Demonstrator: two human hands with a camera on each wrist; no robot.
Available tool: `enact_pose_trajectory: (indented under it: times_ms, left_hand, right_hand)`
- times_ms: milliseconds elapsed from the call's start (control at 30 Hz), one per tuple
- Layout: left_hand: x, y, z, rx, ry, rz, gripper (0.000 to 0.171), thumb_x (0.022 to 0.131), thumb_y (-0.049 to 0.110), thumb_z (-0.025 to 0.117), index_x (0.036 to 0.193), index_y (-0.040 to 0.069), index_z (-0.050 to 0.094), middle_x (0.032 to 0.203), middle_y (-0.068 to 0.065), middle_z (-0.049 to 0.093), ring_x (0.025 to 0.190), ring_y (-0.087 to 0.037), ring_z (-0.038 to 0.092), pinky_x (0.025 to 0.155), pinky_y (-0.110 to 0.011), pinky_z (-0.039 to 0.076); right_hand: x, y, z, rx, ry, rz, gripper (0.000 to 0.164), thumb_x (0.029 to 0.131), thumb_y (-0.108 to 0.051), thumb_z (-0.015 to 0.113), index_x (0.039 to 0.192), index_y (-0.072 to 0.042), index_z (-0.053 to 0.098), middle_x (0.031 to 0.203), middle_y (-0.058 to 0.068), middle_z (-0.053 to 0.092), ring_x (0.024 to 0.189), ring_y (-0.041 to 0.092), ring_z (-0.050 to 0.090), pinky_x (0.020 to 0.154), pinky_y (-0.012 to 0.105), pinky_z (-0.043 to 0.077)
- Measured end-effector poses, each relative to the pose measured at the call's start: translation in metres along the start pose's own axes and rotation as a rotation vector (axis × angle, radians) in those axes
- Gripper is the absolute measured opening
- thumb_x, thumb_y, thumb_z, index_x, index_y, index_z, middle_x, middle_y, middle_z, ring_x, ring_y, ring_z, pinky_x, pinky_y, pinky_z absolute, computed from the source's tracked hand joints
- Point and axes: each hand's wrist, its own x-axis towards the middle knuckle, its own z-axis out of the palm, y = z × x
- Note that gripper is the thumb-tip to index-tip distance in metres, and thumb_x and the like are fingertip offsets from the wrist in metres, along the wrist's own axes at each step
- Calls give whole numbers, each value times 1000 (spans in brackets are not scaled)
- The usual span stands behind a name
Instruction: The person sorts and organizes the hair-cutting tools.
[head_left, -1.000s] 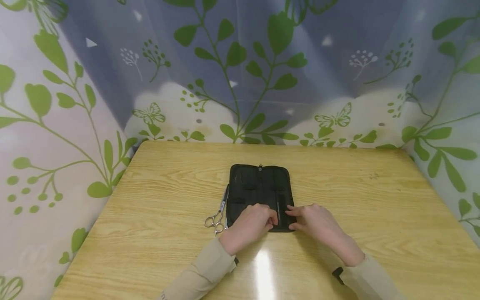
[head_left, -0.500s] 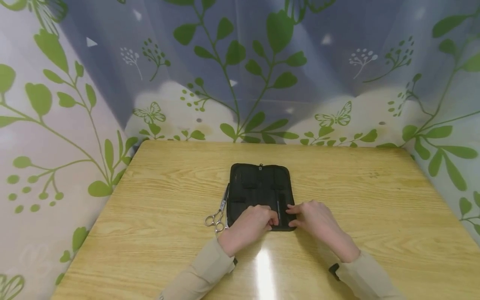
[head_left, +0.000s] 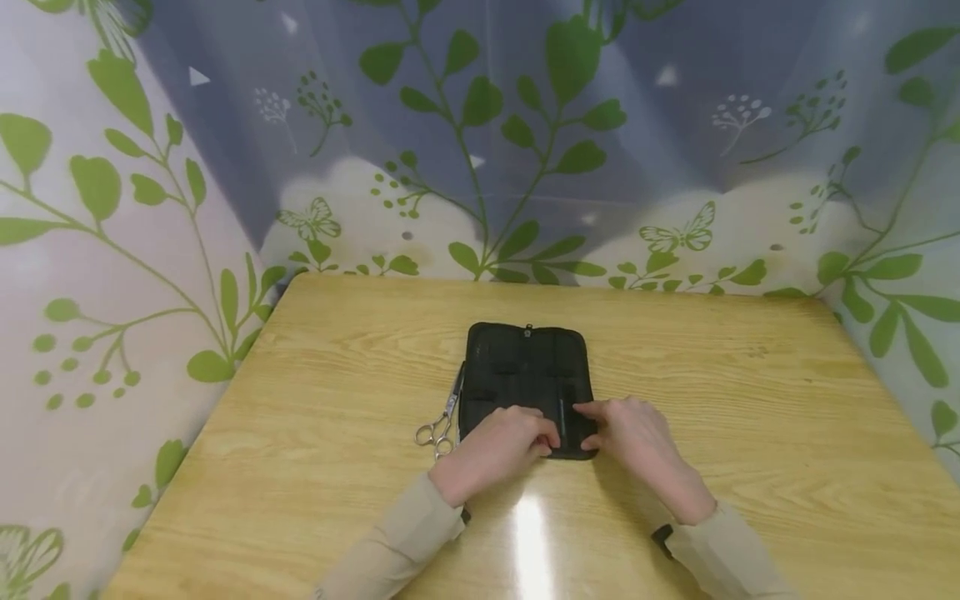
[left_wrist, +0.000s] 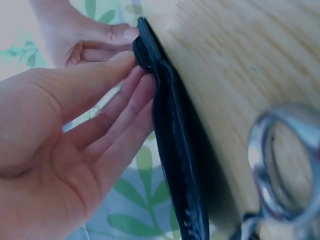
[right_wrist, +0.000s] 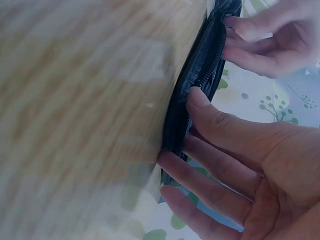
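A black zip case [head_left: 510, 354] lies unfolded on the table, with dark straps and slots inside; a slim strip [head_left: 562, 417] with a pale edge shows in its right half. Across the case's near side reaches my left hand [head_left: 504, 446]; in the left wrist view its thumb and fingertips pinch a dark edge of the case. At the right near corner, my right hand [head_left: 637, 433] touches the case with thumb and fingers spread. Its thumb rests on the zipper edge in the right wrist view. Silver scissors [head_left: 444, 423] lie against the case's left side, partly hidden.
The wooden table [head_left: 337, 358] extends around the case and is backed by a leaf-patterned curtain [head_left: 420, 175]. One scissor ring [left_wrist: 265, 160] looms close in the left wrist view. Light glares on the table's near part.
The head view has shifted slightly. My right fingers have shifted a little on the case's right edge; my left hand and the scissors stay where they were.
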Motion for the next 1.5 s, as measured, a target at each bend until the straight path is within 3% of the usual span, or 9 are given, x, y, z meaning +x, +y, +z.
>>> enact_pose_trajectory:
  times_ms: [100,267,367,500,667,800,933,1133,1500]
  left_hand:
    - [0,-3,-9,-28,85,-40,10,88,21,62,92,19,71,87,8,67,71,4,53,62,-15,49]
    - [-4,-17,-31,-28,324,-112,9,87,19,63,90,18,71,84,5,69,68,-1,55,60,-22,52]
    - [-12,-31,-42,-38,446,-186,8,86,17,63,91,16,71,84,3,70,70,-4,58,60,-25,54]
    - [-24,-52,-53,-38,522,-309,9,87,17,63,92,15,71,83,0,71,70,-9,62,59,-31,55]
    - [-34,-71,-57,-30,475,-465,6,82,10,67,88,11,70,78,-3,71,69,-14,63,62,-37,54]
    - [-37,-77,-53,10,397,-529,6,77,3,68,81,8,68,74,-5,71,65,-16,62,61,-36,53]
    - [-35,-76,-47,58,258,-591,6,76,9,70,80,9,66,72,-2,69,63,-14,58,60,-33,50]
    - [-34,-73,-43,44,42,-672,22,76,22,73,88,5,65,74,-2,63,65,-15,53,62,-32,48]
    - [-36,-77,-41,61,10,-718,26,73,32,75,82,10,65,80,-3,66,65,-16,52,60,-34,48]
  right_hand:
    - [-2,2,-1,1,-10,9,47,64,-27,81,108,-15,71,69,3,69,46,7,33,40,24,30]
    - [-7,5,-3,-6,-19,19,46,64,-28,80,108,-18,71,89,8,73,55,7,45,46,27,43]
    - [-7,5,-3,2,-28,7,47,65,-27,80,110,-18,70,86,7,73,53,8,43,44,26,40]
    - [-3,1,-4,2,-36,0,48,66,-27,80,112,-19,68,76,2,69,51,9,40,42,25,34]
    - [3,-2,-3,1,-32,-17,48,67,-28,79,112,-18,68,82,5,71,51,9,39,42,25,35]
    - [1,-1,-1,8,-21,-18,46,67,-28,79,111,-17,69,88,7,73,50,8,38,41,24,35]
    - [-2,4,-1,13,-19,0,46,67,-28,79,110,-18,70,92,8,73,52,8,41,42,25,36]
    - [-5,8,-5,32,-41,16,45,67,-28,79,111,-18,69,92,7,73,53,7,44,44,26,39]
    - [-2,8,-3,50,-32,24,46,66,-32,78,110,-19,70,98,7,73,53,8,41,45,27,39]
